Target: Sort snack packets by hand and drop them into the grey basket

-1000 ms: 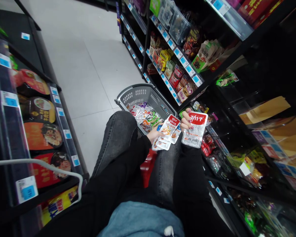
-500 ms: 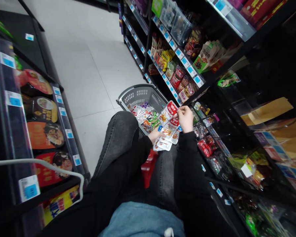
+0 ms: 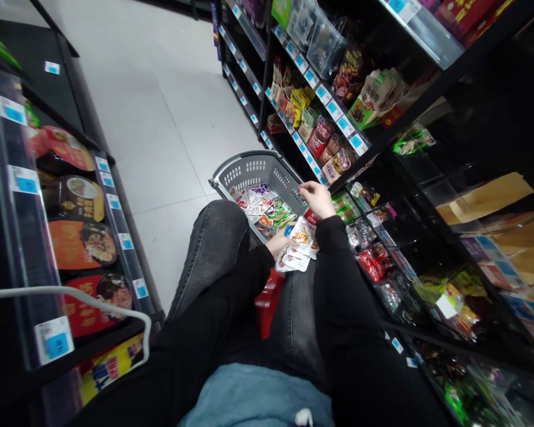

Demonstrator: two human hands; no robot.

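My left hand (image 3: 279, 243) grips a fanned bunch of snack packets (image 3: 303, 234), white with red tops and food pictures, just above my lap. My right hand (image 3: 319, 199) hovers beyond them near the basket's right side, its fingers loosely bent and no packet visible in them. A grey plastic shopping basket (image 3: 244, 161) stands on the floor past my knees. Inside it lie many small packets (image 3: 262, 204) in white, red, green and purple.
On the left, a shelf holds several instant food bowls (image 3: 82, 246), with a white cable (image 3: 93, 296) across it. Dark shelves on the right carry bagged snacks (image 3: 320, 136) and bins of wrapped items (image 3: 374, 261). Something red (image 3: 267, 302) shows between my legs.
The packet my right hand held has left its fingers. That hand has moved left and slightly away from me, towards the basket. My left hand keeps its bunch in place.
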